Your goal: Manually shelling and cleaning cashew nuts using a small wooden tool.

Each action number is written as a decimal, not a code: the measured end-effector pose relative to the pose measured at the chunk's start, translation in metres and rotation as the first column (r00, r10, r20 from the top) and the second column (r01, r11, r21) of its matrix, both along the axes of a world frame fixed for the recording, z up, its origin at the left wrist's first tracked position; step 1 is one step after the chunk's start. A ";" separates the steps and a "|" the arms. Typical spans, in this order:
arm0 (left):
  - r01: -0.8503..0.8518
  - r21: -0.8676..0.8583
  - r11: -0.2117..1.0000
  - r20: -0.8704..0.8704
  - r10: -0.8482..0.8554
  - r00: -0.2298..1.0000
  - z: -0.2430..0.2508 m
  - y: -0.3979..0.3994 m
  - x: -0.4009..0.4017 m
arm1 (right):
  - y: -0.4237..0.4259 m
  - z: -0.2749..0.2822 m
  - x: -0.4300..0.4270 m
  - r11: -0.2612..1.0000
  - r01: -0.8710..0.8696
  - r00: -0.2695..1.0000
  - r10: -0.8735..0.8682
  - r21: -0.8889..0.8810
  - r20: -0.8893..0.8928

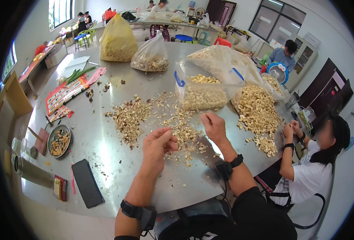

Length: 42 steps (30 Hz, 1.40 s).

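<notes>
Over the steel table, my left hand (159, 146) hovers with thumb and fingers bent towards each other; whether a small piece sits between them is hidden. My right hand (214, 127) is curled, thumb against the fingers, just in front of a clear plastic box (203, 96) with blue clips, part full of cashew kernels. What its fingertips may pinch is too small to tell. Beneath and between both hands lie scattered nut fragments (186, 135). A denser heap of broken bits and skins (131, 121) is left of them. To the right spreads a pile of whole cashews (255, 109).
Bags of nuts, one yellow (118, 42) and one clear (151, 58), stand at the back. On the left are a dish of cigarette butts (60, 141), a phone (87, 183) and a steel flask (33, 172). A co-worker (307, 159) sits at the right edge.
</notes>
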<state>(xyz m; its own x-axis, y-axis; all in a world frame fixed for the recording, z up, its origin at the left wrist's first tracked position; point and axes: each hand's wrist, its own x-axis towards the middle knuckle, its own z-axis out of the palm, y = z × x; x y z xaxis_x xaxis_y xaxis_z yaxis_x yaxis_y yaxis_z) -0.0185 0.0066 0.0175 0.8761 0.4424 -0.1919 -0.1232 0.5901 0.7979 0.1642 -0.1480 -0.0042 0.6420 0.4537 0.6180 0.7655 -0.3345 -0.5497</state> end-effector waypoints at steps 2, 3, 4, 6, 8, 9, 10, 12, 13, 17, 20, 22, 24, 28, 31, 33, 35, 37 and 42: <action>0.024 0.020 0.999 0.004 -0.025 1.000 0.001 0.003 0.001 | 0.001 0.002 -0.001 1.000 -0.017 0.999 0.017 -0.003 0.030; 0.039 0.029 0.999 0.004 -0.039 0.999 0.001 0.004 0.002 | 0.001 0.003 -0.001 1.000 -0.023 0.999 0.024 -0.014 0.029; 0.031 0.027 0.999 -0.012 -0.031 0.999 -0.002 0.005 0.000 | 0.000 0.002 -0.002 0.999 -0.029 0.999 0.030 -0.024 0.027; 0.025 0.038 0.999 -0.016 -0.024 1.000 -0.002 0.007 0.002 | 0.001 0.008 -0.005 1.000 -0.030 0.995 0.031 -0.005 0.093; 0.009 0.052 0.999 -0.046 -0.006 0.999 -0.004 0.006 0.002 | 0.000 0.006 -0.004 0.999 -0.027 0.991 0.031 -0.032 0.128; 0.006 0.065 0.998 -0.061 -0.002 0.998 -0.004 0.006 0.001 | 0.000 0.009 -0.007 0.999 -0.022 0.991 0.026 -0.027 0.130; 0.002 0.078 0.997 -0.076 0.004 0.997 -0.003 0.007 0.003 | -0.001 0.013 -0.004 1.000 -0.024 0.991 0.026 -0.020 0.133; 0.008 0.090 0.996 -0.066 -0.003 0.998 -0.011 0.009 0.003 | -0.002 0.007 -0.003 0.999 -0.037 0.994 0.038 -0.009 0.105; 0.010 0.096 0.995 -0.060 -0.004 0.998 -0.013 0.011 0.004 | -0.001 0.007 -0.002 0.999 -0.033 0.993 0.033 -0.008 0.116; 0.010 0.119 0.993 -0.072 -0.001 0.997 -0.022 0.013 0.009 | -0.005 0.005 0.000 1.000 -0.011 0.995 0.012 -0.010 0.102; -0.001 0.126 0.992 -0.069 0.010 0.998 -0.021 0.012 0.010 | -0.005 0.005 0.000 1.000 -0.008 0.997 0.009 -0.012 0.074; 0.001 0.128 0.992 -0.063 0.008 0.998 -0.017 0.009 0.011 | -0.007 0.011 0.002 1.000 -0.005 0.997 0.006 -0.019 0.082; 0.029 0.142 0.990 -0.037 -0.024 0.999 -0.016 0.008 0.009 | -0.007 0.008 0.001 1.000 -0.010 0.997 0.011 -0.020 0.074; 0.064 0.197 0.978 -0.069 -0.051 0.996 -0.016 0.006 0.011 | 0.000 -0.003 0.012 1.000 -0.016 0.999 0.015 0.009 0.034; 0.081 0.169 0.982 -0.037 -0.076 0.996 -0.019 0.006 0.010 | -0.007 0.010 0.012 0.997 0.036 0.997 -0.040 -0.067 -0.059; 0.102 0.174 0.979 0.000 -0.104 0.995 -0.020 0.005 0.008 | -0.016 0.015 0.018 0.980 0.054 0.996 -0.067 -0.190 -0.064; 0.102 0.212 0.972 0.032 -0.111 0.993 -0.019 0.008 0.001 | -0.017 0.016 0.019 0.982 0.073 0.997 -0.078 -0.173 -0.023; 0.124 0.223 0.967 0.076 -0.144 0.987 -0.030 0.011 0.005 | -0.026 0.012 0.024 0.968 0.132 0.991 -0.135 -0.212 0.003; 0.141 0.189 0.972 0.190 -0.177 0.966 -0.037 0.029 0.008 | -0.032 0.001 0.033 0.936 0.238 0.970 -0.241 -0.259 0.022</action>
